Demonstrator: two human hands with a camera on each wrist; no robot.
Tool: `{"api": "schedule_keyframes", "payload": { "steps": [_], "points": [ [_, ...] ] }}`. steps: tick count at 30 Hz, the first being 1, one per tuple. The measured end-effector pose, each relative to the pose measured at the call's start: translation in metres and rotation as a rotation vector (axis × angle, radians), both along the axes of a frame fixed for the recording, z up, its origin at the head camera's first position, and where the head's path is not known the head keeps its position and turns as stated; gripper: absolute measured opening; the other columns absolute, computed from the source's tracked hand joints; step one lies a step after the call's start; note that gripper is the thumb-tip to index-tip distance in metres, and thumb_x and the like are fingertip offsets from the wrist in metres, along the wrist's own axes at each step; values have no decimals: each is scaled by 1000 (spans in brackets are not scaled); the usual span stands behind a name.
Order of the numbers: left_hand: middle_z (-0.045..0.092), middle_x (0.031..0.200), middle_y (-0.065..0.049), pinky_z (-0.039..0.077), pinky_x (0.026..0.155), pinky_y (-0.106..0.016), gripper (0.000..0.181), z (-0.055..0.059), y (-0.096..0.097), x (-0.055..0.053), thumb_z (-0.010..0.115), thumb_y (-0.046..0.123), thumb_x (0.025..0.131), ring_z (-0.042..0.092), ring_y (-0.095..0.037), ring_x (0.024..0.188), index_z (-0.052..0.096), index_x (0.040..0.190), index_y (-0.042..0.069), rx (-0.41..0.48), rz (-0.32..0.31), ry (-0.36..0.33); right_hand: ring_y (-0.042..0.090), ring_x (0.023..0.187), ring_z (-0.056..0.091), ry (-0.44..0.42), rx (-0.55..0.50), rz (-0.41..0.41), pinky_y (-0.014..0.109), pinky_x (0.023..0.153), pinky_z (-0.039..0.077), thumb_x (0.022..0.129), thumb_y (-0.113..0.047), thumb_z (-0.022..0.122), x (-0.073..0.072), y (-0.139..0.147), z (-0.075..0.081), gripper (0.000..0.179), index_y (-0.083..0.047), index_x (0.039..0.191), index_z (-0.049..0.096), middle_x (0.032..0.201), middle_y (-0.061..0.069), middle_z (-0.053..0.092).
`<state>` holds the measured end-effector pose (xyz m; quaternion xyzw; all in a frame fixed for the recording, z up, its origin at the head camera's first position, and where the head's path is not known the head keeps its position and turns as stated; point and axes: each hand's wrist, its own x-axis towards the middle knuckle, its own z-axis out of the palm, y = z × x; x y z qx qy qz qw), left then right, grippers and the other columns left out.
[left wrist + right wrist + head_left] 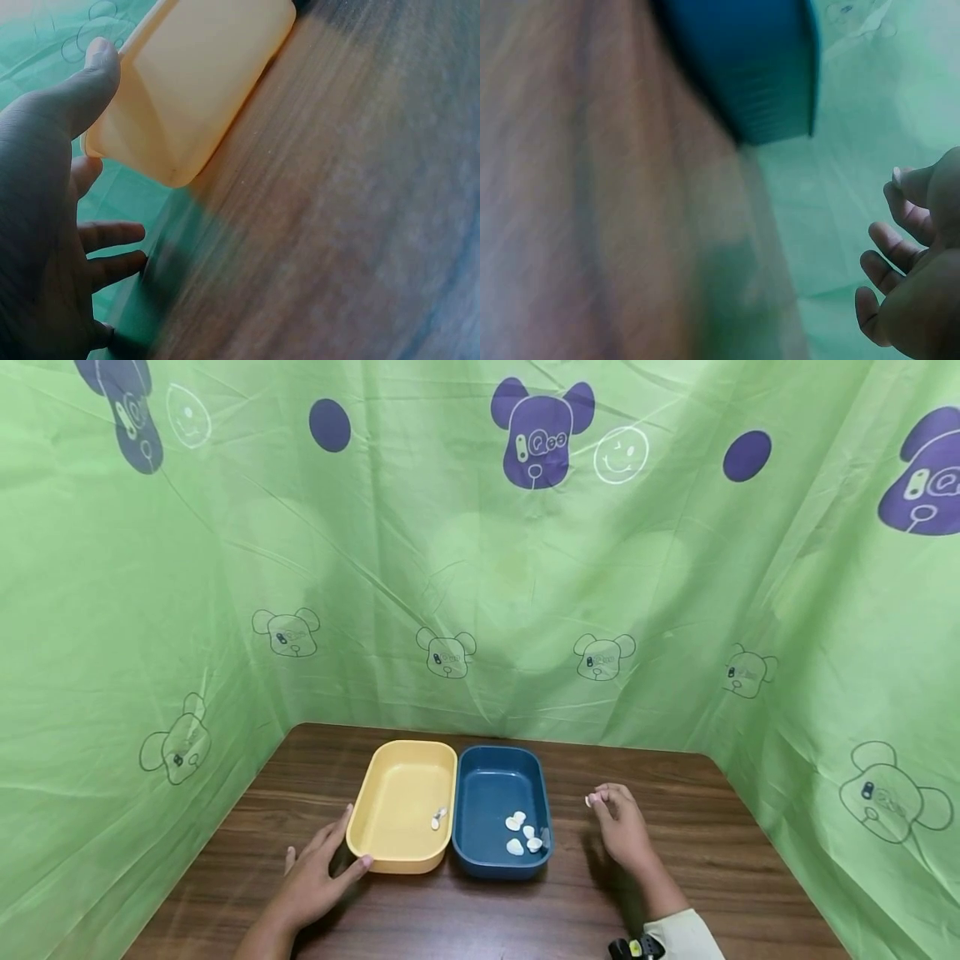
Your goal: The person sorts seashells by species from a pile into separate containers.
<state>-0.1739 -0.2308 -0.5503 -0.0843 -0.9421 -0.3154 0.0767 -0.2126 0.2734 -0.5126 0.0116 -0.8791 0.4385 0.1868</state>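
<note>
My left hand (315, 877) rests at the near left corner of a yellow plastic box (408, 865), its thumb against the front rim and its other fingers spread along the left side. In the left wrist view, those fingers (112, 236) are loosely extended. Right of the blue box (501, 870), my right hand (624, 828) pinches a small white shell (588, 802) between thumb and forefinger, raised above the table. Several white shells (515, 847) lie in the blue box's near right part. A few small greyish-white shells (438, 818) lie in the yellow box.
Both boxes stand side by side, touching or nearly so, on a dark wood-grain table (720, 860). A green curtain (510, 568) printed with bear heads encloses the back and sides. A black band (636, 948) circles the right wrist, beside a pale sleeve (682, 935).
</note>
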Motion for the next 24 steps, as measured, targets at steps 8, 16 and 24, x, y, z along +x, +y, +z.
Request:
{"api": "schedule_keyframes", "payload": {
  "steps": [8,16,24],
  "points": [
    [52,164,-24,13,111,-98,94,0,0,1,70,61,101,50,-60,147,26,176,23,-2,-3,-2,32,124,59,37,-104,45,26,100,48,110,-7,64,-7,-33,34,22,3,93,73,129,25,63],
    [51,164,-24,13,111,-98,94,-1,-1,-1,69,61,102,50,-59,148,25,176,23,-1,-5,-14,32,129,57,7,-139,112,38,105,48,110,-8,63,-13,-71,47,22,5,95,72,131,20,62],
    [51,164,-24,13,111,-98,95,0,-1,-1,70,60,101,50,-59,148,26,176,21,-1,-6,-9,32,133,53,-21,-112,204,52,110,48,112,-14,62,-16,-108,49,23,-2,94,70,134,14,61]
  ]
}}
